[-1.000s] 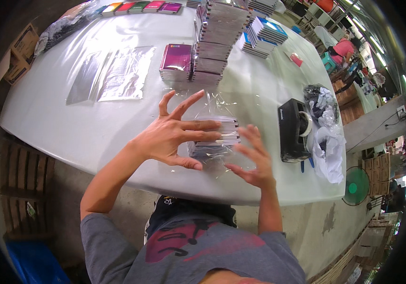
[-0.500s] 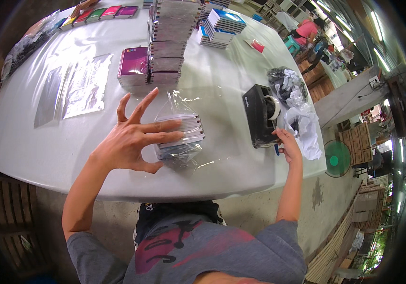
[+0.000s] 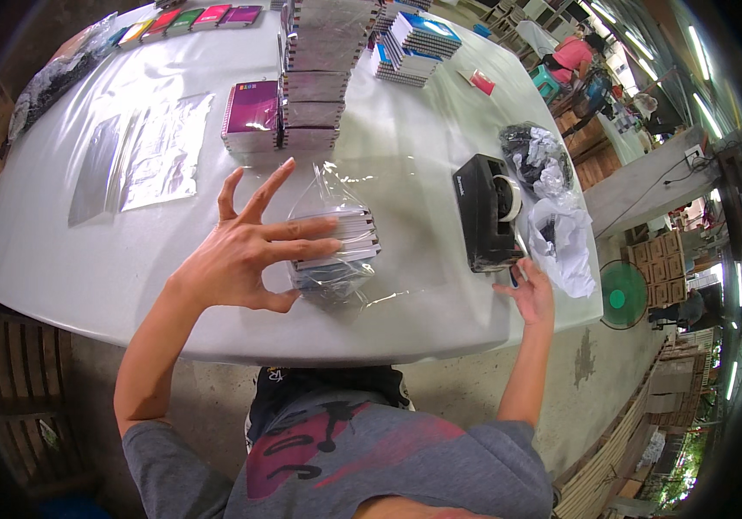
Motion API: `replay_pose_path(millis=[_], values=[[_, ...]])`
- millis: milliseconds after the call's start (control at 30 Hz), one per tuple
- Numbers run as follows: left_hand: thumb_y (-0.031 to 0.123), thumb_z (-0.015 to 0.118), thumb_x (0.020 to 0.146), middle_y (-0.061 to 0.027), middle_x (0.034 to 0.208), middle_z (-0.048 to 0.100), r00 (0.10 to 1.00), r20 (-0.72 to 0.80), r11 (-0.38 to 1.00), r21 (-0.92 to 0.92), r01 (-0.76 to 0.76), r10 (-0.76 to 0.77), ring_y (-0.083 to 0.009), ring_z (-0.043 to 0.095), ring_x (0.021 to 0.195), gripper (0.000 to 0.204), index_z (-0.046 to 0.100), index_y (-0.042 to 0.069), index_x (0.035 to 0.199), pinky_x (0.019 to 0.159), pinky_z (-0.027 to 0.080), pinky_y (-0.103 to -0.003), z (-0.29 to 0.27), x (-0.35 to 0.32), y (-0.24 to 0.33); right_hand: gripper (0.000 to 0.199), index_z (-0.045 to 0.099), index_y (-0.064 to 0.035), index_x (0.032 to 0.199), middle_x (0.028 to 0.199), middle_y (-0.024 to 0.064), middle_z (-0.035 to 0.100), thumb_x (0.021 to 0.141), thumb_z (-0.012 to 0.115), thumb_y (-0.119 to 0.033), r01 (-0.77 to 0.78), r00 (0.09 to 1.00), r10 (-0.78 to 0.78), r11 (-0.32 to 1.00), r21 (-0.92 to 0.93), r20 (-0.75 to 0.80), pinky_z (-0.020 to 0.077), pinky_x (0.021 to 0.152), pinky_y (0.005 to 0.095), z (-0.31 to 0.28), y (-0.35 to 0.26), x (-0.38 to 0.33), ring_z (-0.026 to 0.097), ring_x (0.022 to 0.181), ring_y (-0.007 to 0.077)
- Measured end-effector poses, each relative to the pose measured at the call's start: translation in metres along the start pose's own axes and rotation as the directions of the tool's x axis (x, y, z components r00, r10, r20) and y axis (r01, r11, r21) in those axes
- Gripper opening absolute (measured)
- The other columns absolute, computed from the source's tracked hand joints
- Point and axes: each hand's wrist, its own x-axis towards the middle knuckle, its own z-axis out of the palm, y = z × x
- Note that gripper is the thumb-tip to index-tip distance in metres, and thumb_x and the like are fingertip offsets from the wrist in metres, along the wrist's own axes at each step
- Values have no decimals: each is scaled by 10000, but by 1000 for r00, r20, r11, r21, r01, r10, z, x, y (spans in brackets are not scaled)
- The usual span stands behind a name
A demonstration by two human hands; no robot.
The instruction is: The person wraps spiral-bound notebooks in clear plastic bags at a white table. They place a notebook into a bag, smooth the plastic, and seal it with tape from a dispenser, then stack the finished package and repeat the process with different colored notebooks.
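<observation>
A short stack of notebooks (image 3: 358,235) with white page edges lies loosely wrapped in clear plastic film in front of me. My left hand (image 3: 245,251) is spread wide, two fingers resting on the stack's top and its thumb by the near side. To the right stands a black tape dispenser (image 3: 479,216) with a tape roll (image 3: 507,197). My right hand (image 3: 531,298) is at the dispenser's near end, thumb apart from the fingers. A pale narrow strip runs toward its fingertips; whether they touch it is unclear. A small blue item (image 3: 517,274) shows partly between thumb and fingers.
Tall wrapped notebook stacks (image 3: 314,86) and a purple notebook (image 3: 252,108) stand beyond. Flat clear plastic sleeves (image 3: 163,156) lie left. Blue notebooks (image 3: 423,39) are farther back. Crumpled plastic and paper (image 3: 561,238) fill the right table edge. A person (image 3: 571,56) sits far off.
My right hand has drawn back toward me from the dispenser's near end, its thumb now spread away from the fingers. My left hand stays on the wrapped stack. The whole view has shifted slightly.
</observation>
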Motion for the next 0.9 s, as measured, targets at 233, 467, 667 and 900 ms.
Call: replay_pose_path(millis=[233, 467, 667, 900], values=[[340, 714, 499, 125, 1366, 482, 999, 51, 1000, 7, -3, 3, -335, 94, 1423, 753, 558, 428, 1230, 1103, -151, -573, -6, 0, 3, 171, 703, -28, 920, 1129, 81, 608, 862, 652, -180, 118, 873, -447, 583, -804, -196, 436, 623, 320, 27, 9, -5, 539, 866, 127], [401, 706, 517, 107, 1414, 432, 989, 106, 993, 47, -107, 102, -362, 47, 1424, 775, 514, 467, 1265, 1080, -140, -595, -15, 0, -1, 589, 444, -93, 1352, 643, 29, 642, 795, 623, -23, 314, 948, -177, 654, -689, 265, 302, 369, 204, 164, -54, -27, 412, 415, 44], [435, 703, 540, 79, 1410, 443, 984, 81, 985, 46, -165, 161, -401, -37, 1415, 777, 483, 490, 1283, 1062, -109, -637, -17, 1, -2, 925, 57, -130, 1491, 593, 52, 608, 799, 668, -66, 370, 700, 225, 698, -613, 678, 317, 363, 207, 285, -67, -8, 420, 393, 57], [438, 715, 525, 48, 1379, 483, 983, 88, 986, 13, -164, 162, -408, -80, 1408, 762, 530, 440, 1265, 1048, -113, -670, -15, 0, -6, 995, 8, -95, 1485, 618, 82, 634, 787, 717, -136, 442, 594, 497, 455, -773, 632, 439, 458, 234, 347, -52, 13, 581, 492, 108]])
